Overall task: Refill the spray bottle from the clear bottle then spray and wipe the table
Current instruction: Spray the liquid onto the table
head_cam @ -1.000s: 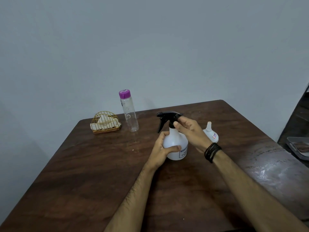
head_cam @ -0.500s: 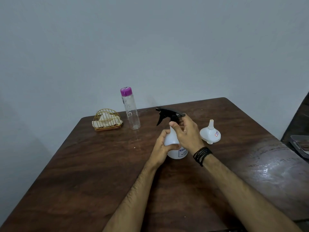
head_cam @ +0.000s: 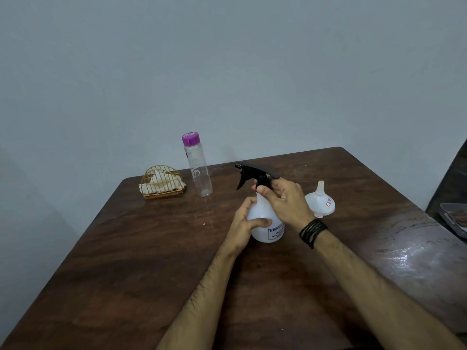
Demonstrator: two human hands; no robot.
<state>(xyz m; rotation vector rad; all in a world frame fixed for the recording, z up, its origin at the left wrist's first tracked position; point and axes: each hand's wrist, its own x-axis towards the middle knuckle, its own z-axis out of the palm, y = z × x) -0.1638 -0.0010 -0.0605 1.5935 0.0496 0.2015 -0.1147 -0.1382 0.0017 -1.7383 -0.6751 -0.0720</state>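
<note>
spray bottle (head_cam: 262, 218) label partly behind right hand (head_cam: 285, 203), grey tray (head_cam: 452, 218) cut off at right edge

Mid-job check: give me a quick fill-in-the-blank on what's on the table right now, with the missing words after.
1. The clear bottle wears a ____ cap.
2. The left hand holds the white body of the ____ bottle.
3. The right hand grips the neck under the black ____ head.
4. The white funnel rests with its spout pointing ____.

Missing words: purple; spray; trigger; up
</note>
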